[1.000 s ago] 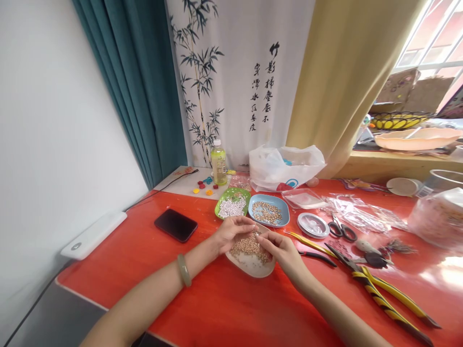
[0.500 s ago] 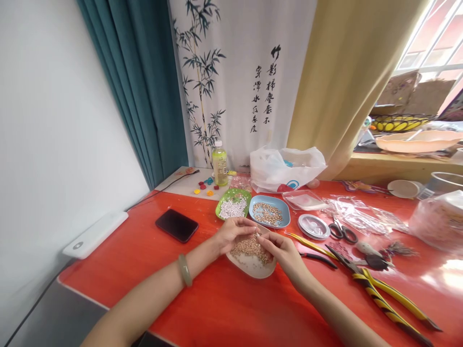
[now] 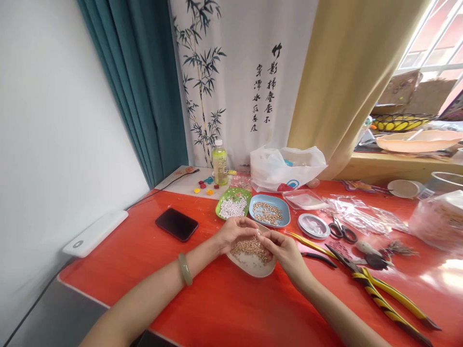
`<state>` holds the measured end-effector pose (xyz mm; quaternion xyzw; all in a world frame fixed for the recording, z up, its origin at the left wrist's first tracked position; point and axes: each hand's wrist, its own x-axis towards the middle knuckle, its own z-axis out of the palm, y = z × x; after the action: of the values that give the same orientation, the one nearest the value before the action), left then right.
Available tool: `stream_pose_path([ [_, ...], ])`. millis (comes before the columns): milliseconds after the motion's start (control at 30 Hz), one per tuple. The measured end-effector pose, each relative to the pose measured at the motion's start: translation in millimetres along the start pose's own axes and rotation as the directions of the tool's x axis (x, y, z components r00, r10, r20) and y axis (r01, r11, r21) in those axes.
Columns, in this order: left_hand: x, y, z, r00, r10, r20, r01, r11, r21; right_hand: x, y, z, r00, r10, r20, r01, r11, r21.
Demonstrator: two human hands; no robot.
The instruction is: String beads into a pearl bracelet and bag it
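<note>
My left hand (image 3: 234,234) and my right hand (image 3: 282,248) meet fingertip to fingertip above a white dish (image 3: 253,271). Inside the dish lies a heap of small gold beads (image 3: 250,248). Both hands are closed in a pinch, with a tiny pale bead (image 3: 258,233) showing between the fingertips; any thread there is too fine to make out. Just behind the hands are a green dish (image 3: 217,210) of white pearl beads (image 3: 232,207) and a blue dish (image 3: 288,216) of gold beads (image 3: 267,213). A greenish bangle circles my left wrist.
A black phone (image 3: 177,224) lies to the left. On the right are yellow tweezers (image 3: 311,244), scissors (image 3: 343,231), yellow-and-black pliers (image 3: 376,289) and a round clear case (image 3: 314,226). A drink bottle (image 3: 220,166) and a white plastic bag (image 3: 285,166) stand at the back.
The fingertips have shifted very slightly, and the pale bead between them shows a little more clearly. Everything else on the table stays in place.
</note>
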<state>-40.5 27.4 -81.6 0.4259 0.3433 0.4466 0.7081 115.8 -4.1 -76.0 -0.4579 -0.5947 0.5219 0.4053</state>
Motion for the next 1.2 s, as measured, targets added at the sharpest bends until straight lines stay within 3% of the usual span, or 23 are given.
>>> stream_pose_path([
  [533,-3,2,3.9,0.997,0.069,-0.017,-0.068,0.996,0.063,-5,-14,2,0.999,0.034,-0.028,-0.034,0.999,0.007],
  [733,-2,3,2.4,0.997,0.08,0.006,-0.08,0.985,0.155,-3,-9,0,0.999,0.037,-0.009,-0.037,0.999,0.01],
  [800,-2,7,1.0,0.994,0.108,0.02,-0.109,0.961,0.255,-2,-7,-1,0.999,0.035,-0.023,-0.034,0.998,0.051],
  [900,-3,13,-1.1,0.986,0.143,0.083,-0.165,0.84,0.517,-1,-3,-4,0.997,0.02,-0.073,-0.01,0.991,0.137],
  [1000,-6,15,-1.3,0.976,0.11,0.187,-0.214,0.642,0.736,1,-1,-8,0.989,-0.041,-0.14,0.064,0.985,0.162],
  [1100,-9,11,0.8,0.956,0.109,0.271,-0.292,0.414,0.862,-2,-4,-7,0.967,-0.145,-0.209,0.16,0.986,0.054],
  [1200,-9,4,2.1,0.946,0.107,0.307,-0.325,0.272,0.906,-9,-7,1,0.961,-0.241,-0.137,0.219,0.963,-0.159],
])
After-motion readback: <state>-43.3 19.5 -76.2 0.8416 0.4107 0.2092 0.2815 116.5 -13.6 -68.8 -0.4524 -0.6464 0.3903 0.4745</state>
